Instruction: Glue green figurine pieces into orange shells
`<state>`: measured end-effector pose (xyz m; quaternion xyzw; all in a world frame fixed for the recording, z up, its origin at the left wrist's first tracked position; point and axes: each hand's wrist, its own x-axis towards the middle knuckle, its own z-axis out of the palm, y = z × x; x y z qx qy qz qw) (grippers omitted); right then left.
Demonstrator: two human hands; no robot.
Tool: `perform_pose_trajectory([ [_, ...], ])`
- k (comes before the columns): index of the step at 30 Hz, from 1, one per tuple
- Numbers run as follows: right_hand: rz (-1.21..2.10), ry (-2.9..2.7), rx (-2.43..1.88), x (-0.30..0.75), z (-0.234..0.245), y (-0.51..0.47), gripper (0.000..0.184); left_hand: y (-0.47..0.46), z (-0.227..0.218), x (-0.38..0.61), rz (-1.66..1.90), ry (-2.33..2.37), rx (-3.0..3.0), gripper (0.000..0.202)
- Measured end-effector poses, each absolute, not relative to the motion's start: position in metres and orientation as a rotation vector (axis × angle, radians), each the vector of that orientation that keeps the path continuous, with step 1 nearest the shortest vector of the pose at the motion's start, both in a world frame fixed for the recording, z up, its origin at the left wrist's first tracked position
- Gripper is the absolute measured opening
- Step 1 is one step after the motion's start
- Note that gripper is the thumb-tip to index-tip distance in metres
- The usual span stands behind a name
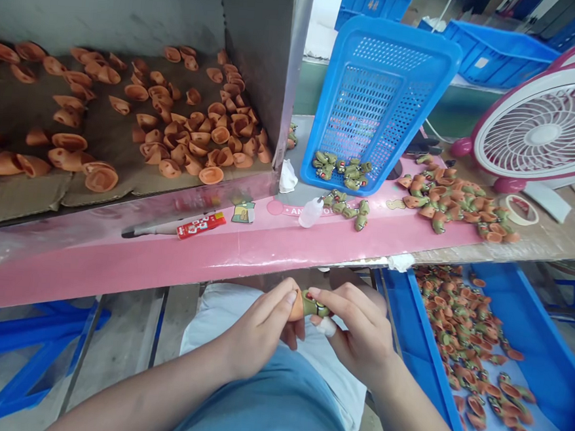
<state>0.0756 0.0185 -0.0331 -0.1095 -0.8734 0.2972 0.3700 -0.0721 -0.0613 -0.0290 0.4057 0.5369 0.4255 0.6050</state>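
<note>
Over my lap, my left hand (263, 319) is closed on an orange hollow piece (297, 308). My right hand (361, 329) pinches a small olive-green figure piece (312, 305) with dark and red painted marks. The two pieces meet end to end between my fingers; whether they are joined I cannot tell. White wrapping covers a fingertip of my right hand. Beyond my hands, several green pieces (349, 212) lie on the pink table edge beside a small translucent squeeze bottle (311, 213).
Loose orange pieces (175, 129) lie on cardboard inside a grey booth. A blue basket (319, 106) leans upright with green pieces at its bottom. Orange-and-green pieces are heaped (459, 198) by a fan (544, 128) and fill a blue crate (543, 319) at right.
</note>
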Motion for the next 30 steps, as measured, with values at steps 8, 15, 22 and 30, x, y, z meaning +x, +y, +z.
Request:
perform_pose_trajectory([
  [8,0.772,-2.223,-0.287,0.074,-0.034,0.020,0.029,-0.057,-0.029,-0.074,1.036,1.224,0.962,0.030],
  [15,0.759,-2.100,-0.398,0.077,-0.030,0.017,0.022,-0.060,-0.032,-0.076,1.407,1.368,1.156,0.019],
  [22,0.667,-2.069,-0.422,0.078,-0.032,0.013,0.022,-0.068,-0.038,-0.075,1.451,1.322,1.340,0.021],
  [30,0.559,-2.069,-0.358,0.080,-0.035,0.009,0.028,-0.065,-0.033,-0.071,1.423,1.396,1.324,0.016],
])
